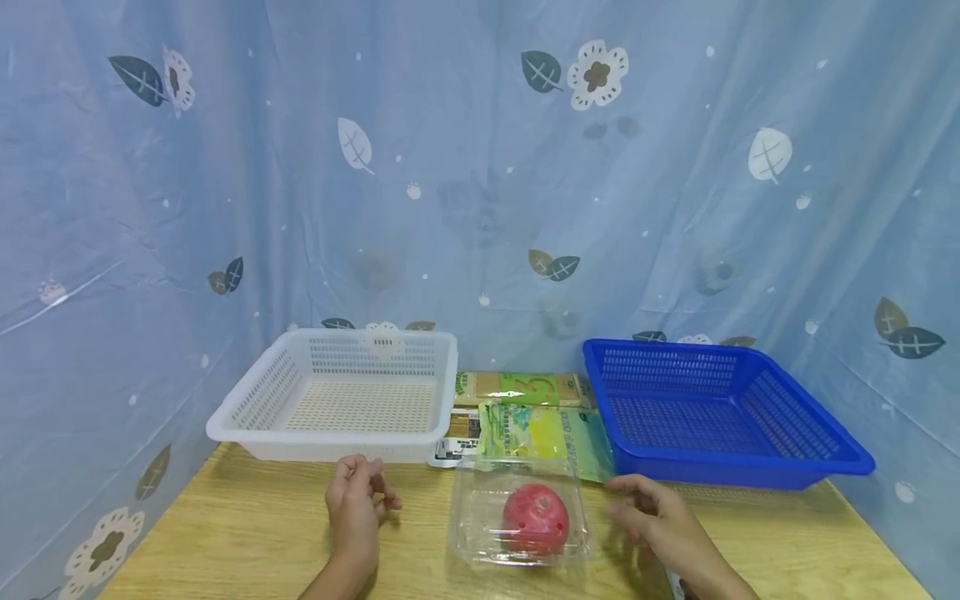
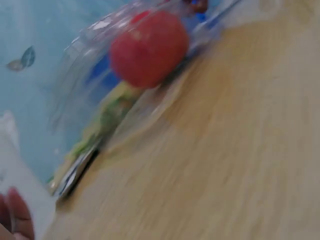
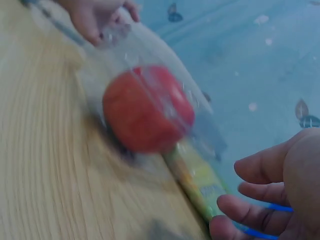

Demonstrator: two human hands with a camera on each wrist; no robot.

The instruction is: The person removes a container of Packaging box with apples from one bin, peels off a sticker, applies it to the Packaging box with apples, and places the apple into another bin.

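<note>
- Box: clear, glossy, on the desk between left grip and right grip.
- Inside: 1 round red object, pale spot on top.
- Both grips: fingers loosely bent, apart, beside the box.

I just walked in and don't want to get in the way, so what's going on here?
A person at a wood-grained table has the left hand and right hand at either side of a clear plastic box with a round red fruit inside. Neither hand appears to hold anything. Beyond the box lies a green-and-yellow packet, between a white plastic basket on the left and a blue plastic basket on the right.
</note>
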